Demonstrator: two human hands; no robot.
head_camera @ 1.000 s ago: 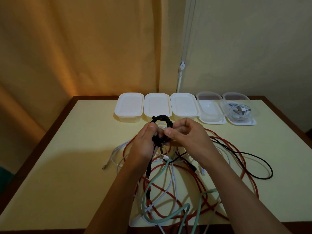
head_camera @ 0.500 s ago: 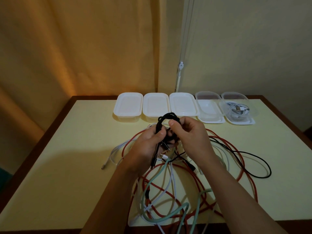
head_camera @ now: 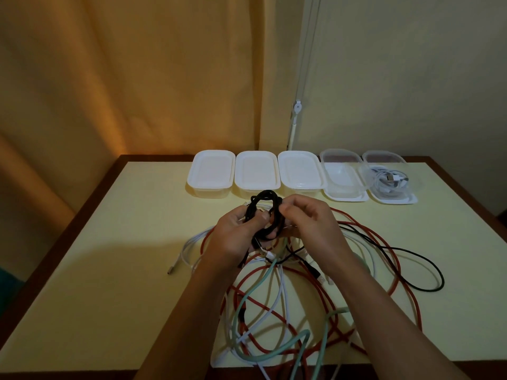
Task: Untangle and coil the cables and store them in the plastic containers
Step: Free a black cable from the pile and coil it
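Left hand (head_camera: 236,237) grips black cable coil (head_camera: 264,212); right hand (head_camera: 310,226) pinches coil's right side above table (head_camera: 109,270).

Containers: five in a row (head_camera: 256,171) along the far edge of the table (head_camera: 109,270), side by side.
Rightmost container (head_camera: 389,176): a coiled cable (head_camera: 388,181) lies in it.
Second from right (head_camera: 343,175): just left of that one.
Loose cables (head_camera: 288,311): a tangled heap on the table, nearer than the row, reaching to the near edge.
Hands: left hand (head_camera: 233,239) and right hand (head_camera: 310,223) side by side above the heap, between it and the row.
Small coil (head_camera: 264,213): between both hands, in front of the middle containers.
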